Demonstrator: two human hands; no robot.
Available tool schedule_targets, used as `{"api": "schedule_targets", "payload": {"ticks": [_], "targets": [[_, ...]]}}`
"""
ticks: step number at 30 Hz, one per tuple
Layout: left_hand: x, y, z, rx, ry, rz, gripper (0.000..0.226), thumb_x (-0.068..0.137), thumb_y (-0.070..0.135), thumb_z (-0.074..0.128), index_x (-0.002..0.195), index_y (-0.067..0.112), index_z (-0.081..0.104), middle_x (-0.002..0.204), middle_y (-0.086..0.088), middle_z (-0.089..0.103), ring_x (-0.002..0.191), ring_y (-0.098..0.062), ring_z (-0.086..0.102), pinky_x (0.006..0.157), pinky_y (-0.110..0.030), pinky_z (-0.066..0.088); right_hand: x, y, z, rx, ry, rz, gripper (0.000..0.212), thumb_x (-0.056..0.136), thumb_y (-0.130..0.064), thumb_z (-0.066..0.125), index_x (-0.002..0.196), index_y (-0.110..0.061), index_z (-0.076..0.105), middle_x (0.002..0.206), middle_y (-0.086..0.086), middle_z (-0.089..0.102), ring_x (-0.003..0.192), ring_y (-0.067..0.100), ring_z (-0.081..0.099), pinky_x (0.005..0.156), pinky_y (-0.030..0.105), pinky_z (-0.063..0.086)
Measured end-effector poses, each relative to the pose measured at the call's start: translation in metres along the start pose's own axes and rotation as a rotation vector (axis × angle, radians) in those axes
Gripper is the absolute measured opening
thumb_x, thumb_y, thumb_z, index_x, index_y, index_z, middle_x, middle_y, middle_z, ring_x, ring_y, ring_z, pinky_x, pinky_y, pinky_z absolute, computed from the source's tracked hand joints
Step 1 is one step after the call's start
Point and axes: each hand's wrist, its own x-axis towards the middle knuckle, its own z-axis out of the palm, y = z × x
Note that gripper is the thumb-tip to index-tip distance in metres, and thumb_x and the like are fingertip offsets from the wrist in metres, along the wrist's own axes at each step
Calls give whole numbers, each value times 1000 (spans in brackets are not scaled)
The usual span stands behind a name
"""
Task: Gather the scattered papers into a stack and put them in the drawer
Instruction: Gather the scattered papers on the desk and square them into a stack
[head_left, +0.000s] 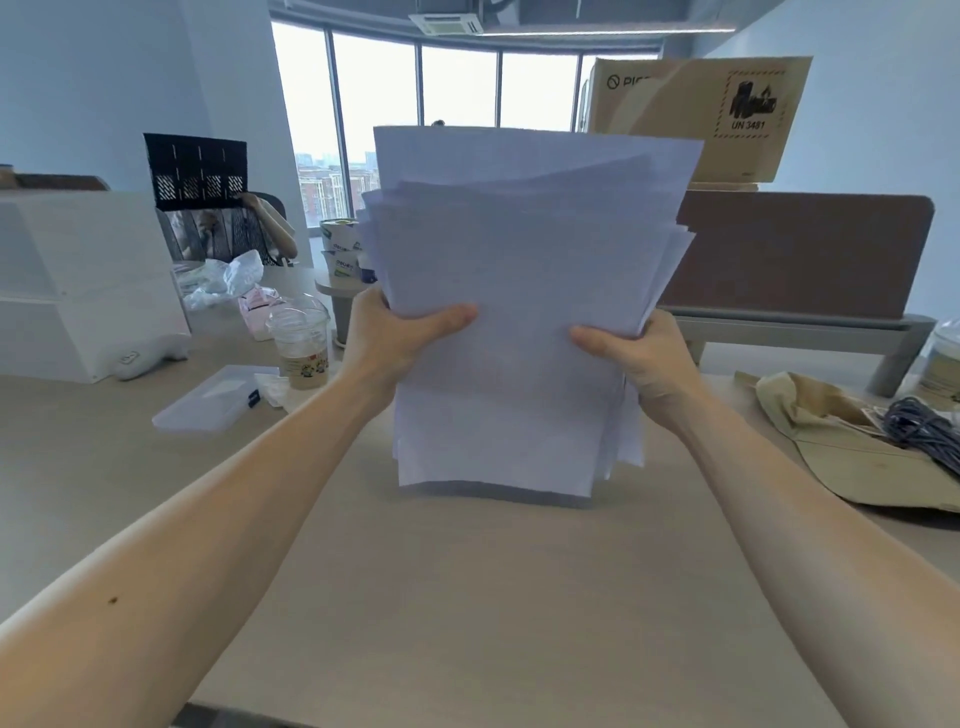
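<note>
Head view: your left hand (387, 338) and right hand (641, 353) clamp the uneven paper stack (514, 312) upright, thumbs in front, its bottom edge on the desk (467, 597).

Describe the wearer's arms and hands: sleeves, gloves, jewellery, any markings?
Left forearm and right forearm are bare to the frame edge, with no sleeves in view. Left hand and right hand are ungloved; no rings, watch or wristband visible. One small dark spot marks the left forearm.

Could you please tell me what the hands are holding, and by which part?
The stack of papers, upright: left hand grips its left edge, right hand its right edge.
</note>
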Motion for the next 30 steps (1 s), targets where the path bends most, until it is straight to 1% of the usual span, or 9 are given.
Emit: {"api": "schedule_targets", "payload": {"ticks": [5,8,12,16,19,23,25,27,30], "targets": [[-6,-14,-5,-4,15,-13,64,53,14,94,112,7,69,99,-1,77,90,-18,74,70,-30,58,-9,9,0,-1,-18,88,35,64,-21,81,96,-13,73,91,-4,78,88,16,74,79,31,58],[-2,-12,-2,-14,11,18,85,47,23,96,122,6,61,110,-7,74,97,-22,73,74,-35,60,-7,6,6,17,-20,67,39,63,-20,81,99,-14,70,88,-6,78,87,14,74,73,26,58],[-2,-12,-8,-38,-10,58,93,48,31,97,128,7,56,118,-11,70,107,-27,69,85,-44,59,-9,9,9,37,-33,47,47,64,-17,81,109,-14,69,97,-4,77,95,17,73,80,30,58],[-7,-7,-2,-34,-57,42,72,54,17,93,119,11,63,111,-7,74,102,-24,71,79,-38,60,-7,13,17,58,23,56,40,70,-7,83,105,-19,70,101,-1,77,95,20,73,80,35,60],[-5,-3,-6,9,-109,22,45,59,9,90,100,14,72,99,-3,77,91,-21,74,75,-34,58,-3,13,15,39,111,98,20,77,-3,79,89,-17,73,84,-5,78,81,18,75,77,39,60],[-9,-13,-15,259,-252,-158,22,77,11,82,96,12,73,91,-1,78,82,-19,75,75,-39,58,0,10,9,197,268,159,7,83,-4,74,85,-9,71,71,-8,76,66,10,73,63,27,60],[-2,-11,-18,453,-256,-96,22,75,19,83,93,10,75,91,-7,77,81,-22,73,75,-44,60,0,8,-1,209,265,236,17,82,-6,75,98,-7,70,83,-5,76,78,16,74,68,28,60],[13,5,-23,669,-271,49,26,67,29,75,84,9,74,84,-11,75,71,-22,68,70,-40,58,4,10,-26,67,250,229,36,80,-14,79,113,-11,65,101,0,74,96,25,71,75,36,60],[33,37,-26,997,-475,221,29,66,30,65,77,3,70,75,-19,69,60,-19,57,59,-31,48,4,-1,-68,-228,213,152,81,70,-36,87,138,-19,47,127,3,62,115,20,62,90,43,54]]}}
